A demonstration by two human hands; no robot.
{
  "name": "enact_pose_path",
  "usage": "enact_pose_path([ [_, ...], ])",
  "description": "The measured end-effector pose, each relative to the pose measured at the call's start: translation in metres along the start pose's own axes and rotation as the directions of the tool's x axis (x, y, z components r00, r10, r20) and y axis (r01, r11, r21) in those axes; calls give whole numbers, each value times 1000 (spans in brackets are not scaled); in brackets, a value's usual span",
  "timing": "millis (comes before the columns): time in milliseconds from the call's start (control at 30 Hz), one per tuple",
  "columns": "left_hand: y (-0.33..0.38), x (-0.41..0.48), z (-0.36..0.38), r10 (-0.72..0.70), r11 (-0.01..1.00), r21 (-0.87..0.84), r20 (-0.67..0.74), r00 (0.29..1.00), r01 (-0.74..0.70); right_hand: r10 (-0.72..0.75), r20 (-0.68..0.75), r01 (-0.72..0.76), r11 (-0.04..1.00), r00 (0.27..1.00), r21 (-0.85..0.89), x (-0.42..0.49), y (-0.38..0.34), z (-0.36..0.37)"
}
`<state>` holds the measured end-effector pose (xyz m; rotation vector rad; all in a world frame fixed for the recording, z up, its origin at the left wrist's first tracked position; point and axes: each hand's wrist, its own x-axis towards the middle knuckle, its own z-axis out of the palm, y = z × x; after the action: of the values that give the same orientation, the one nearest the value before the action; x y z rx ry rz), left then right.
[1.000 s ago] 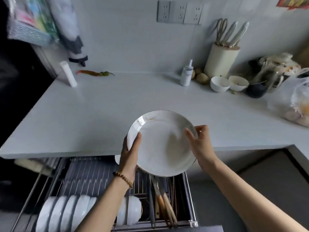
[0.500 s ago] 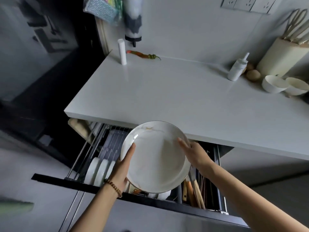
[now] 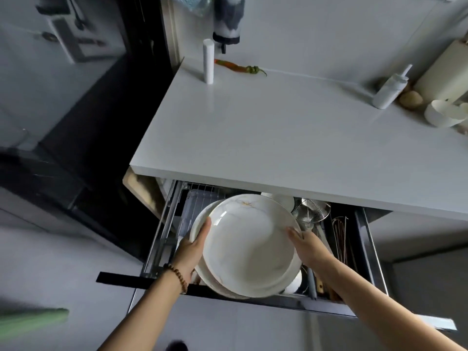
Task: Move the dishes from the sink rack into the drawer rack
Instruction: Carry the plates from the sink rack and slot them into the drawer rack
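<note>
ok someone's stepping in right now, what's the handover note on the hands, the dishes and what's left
Left hand: grips the left rim of the marbled plate.
Right hand: grips the right rim of the same plate.
Plate: held tilted over the open drawer rack, against another plate just behind it; not released.
Done: at least that other plate and a white dish sit in the drawer.
Left: seat this plate, let go, fetch the next. The sink rack is out of view, so the remaining count is unknown.
</note>
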<state>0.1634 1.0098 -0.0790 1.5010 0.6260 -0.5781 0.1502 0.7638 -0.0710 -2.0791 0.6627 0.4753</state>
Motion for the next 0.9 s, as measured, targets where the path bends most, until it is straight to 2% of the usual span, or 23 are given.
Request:
enact_pose_path([
  [100,6,13,-26,5,998,57,53,999,-8,65,-47,-63,997,997,43,0,0,10],
  [333,1,50,-66,-31,991,130,5,999,30,233,-67,-217,957,970,194,0,28,-8],
  [500,-1,70,-85,-38,993,110,-33,999,41,331,-26,-323,935,943,149,13,38,-25],
  [767,-5,95,-109,-25,997,75,-100,995,33,340,-5,-335,928,940,161,48,25,-3],
  [900,-6,102,-118,-9,998,66,-112,994,17,313,-5,-312,946,950,93,70,20,12],
])
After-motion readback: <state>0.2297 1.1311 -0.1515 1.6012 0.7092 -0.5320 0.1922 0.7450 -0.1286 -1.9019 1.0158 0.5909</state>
